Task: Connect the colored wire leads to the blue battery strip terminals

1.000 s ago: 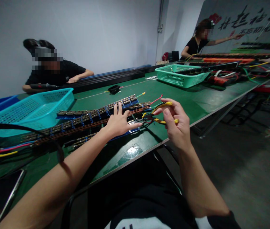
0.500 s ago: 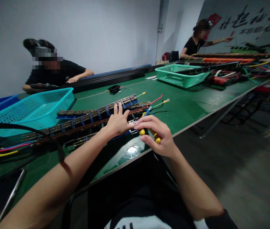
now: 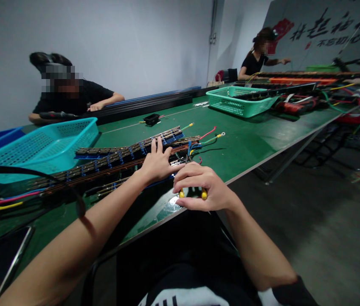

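My left hand (image 3: 157, 166) rests with fingers spread on long strips (image 3: 121, 155) of metal bars in black and blue plastic holders. Its thumb reaches toward my right hand (image 3: 205, 185), which is curled around pliers with yellow-tipped handles (image 3: 204, 194). The handles stand apart, and the dark jaws (image 3: 188, 159) point at short blue wires (image 3: 189, 147) at the right end of the strips. Whether the jaws touch a wire I cannot tell. A green wire with a ring terminal (image 3: 221, 134) and a red wire (image 3: 208, 132) stick out past that end.
A turquoise basket (image 3: 87, 127) stands at the left, a green basket (image 3: 246, 111) farther back. A small black box (image 3: 152, 119) lies mid-table. A phone (image 3: 4, 263) is at lower left, with a black cable (image 3: 55, 180) above it. Two people sit across the table.
My right hand has drawn slightly back and left with the pliers, which have turned so both handles face me and the jaws now show. My left hand has stayed put.
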A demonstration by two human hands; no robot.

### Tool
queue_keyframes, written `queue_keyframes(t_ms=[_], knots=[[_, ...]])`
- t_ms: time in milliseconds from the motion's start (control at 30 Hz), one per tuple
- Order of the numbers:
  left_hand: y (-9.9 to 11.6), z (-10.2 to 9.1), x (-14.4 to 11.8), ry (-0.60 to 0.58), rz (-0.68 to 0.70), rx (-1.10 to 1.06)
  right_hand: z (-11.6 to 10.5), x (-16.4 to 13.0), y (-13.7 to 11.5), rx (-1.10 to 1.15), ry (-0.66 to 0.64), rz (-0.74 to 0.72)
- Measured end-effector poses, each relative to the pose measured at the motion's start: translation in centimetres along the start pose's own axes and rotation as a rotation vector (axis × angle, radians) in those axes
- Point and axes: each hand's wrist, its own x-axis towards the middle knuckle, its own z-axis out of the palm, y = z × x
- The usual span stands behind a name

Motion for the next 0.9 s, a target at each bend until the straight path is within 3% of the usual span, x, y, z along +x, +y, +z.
queue_keyframes(t_ms=[467, 800, 900], knots=[[-0.31, 0.06, -0.17, 0.021, 0.022, 0.007, 0.14, -0.68, 0.12, 0.084, 0.304, 0.083], [-0.11, -0.55, -0.64, 0.082, 0.007, -0.025, 0.14, -0.92, 0.59, 0.007, 0.611, 0.217], [-0.49, -0.56, -0.37, 0.151, 0.014, -0.033, 0.07, -1.03, 0.48, -0.087, 0.7, 0.268]])
